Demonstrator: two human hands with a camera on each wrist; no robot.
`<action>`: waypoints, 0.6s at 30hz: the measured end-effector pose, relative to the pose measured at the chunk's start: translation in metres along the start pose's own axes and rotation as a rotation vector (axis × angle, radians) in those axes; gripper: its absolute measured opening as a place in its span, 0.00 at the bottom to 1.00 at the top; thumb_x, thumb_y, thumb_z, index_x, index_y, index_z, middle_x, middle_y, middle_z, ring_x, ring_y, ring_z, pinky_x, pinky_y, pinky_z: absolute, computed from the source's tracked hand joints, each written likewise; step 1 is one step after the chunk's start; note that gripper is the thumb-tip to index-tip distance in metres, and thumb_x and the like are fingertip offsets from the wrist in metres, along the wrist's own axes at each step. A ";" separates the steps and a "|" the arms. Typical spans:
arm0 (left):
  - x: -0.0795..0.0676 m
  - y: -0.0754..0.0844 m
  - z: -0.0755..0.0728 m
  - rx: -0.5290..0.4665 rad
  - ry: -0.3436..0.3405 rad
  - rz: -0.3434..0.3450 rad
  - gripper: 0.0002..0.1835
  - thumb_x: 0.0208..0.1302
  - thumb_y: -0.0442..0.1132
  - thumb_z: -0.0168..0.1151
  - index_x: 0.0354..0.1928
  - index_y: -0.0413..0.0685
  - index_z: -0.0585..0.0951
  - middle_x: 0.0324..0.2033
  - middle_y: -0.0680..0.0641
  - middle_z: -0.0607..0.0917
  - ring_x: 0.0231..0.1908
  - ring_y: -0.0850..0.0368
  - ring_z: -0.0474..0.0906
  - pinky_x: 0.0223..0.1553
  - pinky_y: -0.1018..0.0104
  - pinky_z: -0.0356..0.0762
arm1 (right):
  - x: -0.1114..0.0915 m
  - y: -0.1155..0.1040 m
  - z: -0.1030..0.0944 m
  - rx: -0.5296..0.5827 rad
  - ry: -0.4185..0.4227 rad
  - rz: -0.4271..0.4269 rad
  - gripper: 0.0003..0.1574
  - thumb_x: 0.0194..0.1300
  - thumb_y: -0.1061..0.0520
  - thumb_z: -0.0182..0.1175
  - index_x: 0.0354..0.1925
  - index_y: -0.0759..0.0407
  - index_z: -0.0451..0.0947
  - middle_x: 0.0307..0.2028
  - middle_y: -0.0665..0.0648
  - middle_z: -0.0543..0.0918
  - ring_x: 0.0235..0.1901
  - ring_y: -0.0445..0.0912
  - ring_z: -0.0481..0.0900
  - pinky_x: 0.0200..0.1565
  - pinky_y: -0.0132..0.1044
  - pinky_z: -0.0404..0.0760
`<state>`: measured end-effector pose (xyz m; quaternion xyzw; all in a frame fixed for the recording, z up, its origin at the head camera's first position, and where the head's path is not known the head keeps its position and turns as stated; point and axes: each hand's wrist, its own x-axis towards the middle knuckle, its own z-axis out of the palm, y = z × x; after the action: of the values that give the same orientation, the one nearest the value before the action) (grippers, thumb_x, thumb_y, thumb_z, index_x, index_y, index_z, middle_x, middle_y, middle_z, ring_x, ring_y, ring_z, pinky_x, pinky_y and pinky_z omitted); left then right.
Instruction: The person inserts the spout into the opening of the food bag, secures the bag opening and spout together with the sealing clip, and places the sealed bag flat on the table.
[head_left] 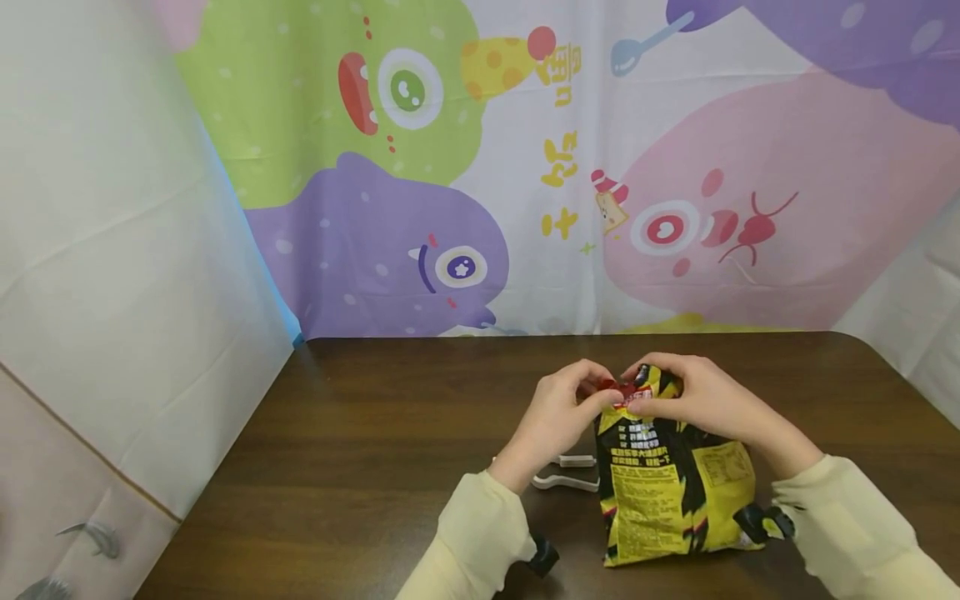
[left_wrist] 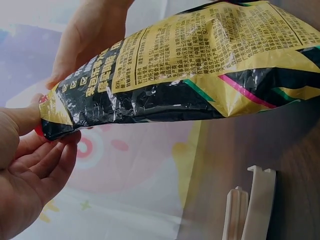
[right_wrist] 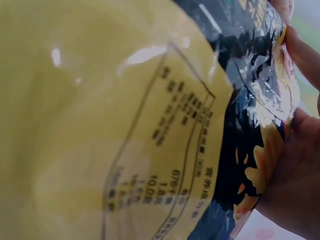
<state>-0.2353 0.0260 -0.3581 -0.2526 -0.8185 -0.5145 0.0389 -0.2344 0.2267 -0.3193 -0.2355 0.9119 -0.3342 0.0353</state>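
Note:
A black and yellow snack bag (head_left: pixel 647 492) stands tilted over the table, its printed back toward the head camera. At its top left corner my left hand (head_left: pixel 558 408) pinches the red-edged top between thumb and fingers. My right hand (head_left: pixel 712 400) holds the top from the other side, thumb in front and fingers behind. The left wrist view shows the bag (left_wrist: pixel 165 75) stretching away from the left hand (left_wrist: pixel 30 170), its top edge folded small there. Close up in the right wrist view, the bag's yellow panel (right_wrist: pixel 100 100) fills most of the picture beside the right hand (right_wrist: pixel 295 175).
Two pale plastic strips, looking like bag sealing clips (left_wrist: pixel 257 205), lie on the dark wooden table (head_left: pixel 360 467) left of the bag. A cartoon-printed curtain (head_left: pixel 555 275) hangs along the table's far edge, with a white cloth (head_left: pixel 112 208) on the left side.

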 end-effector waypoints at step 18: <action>-0.001 0.003 0.002 -0.014 0.004 -0.003 0.10 0.59 0.47 0.59 0.39 0.52 0.77 0.31 0.58 0.79 0.29 0.69 0.73 0.29 0.76 0.71 | 0.000 0.000 -0.004 -0.038 0.030 -0.046 0.08 0.57 0.48 0.62 0.29 0.49 0.81 0.21 0.45 0.79 0.19 0.36 0.66 0.23 0.31 0.66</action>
<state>-0.2324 0.0284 -0.3573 -0.2507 -0.8153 -0.5206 0.0379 -0.2351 0.2294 -0.3158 -0.2518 0.9129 -0.3212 0.0095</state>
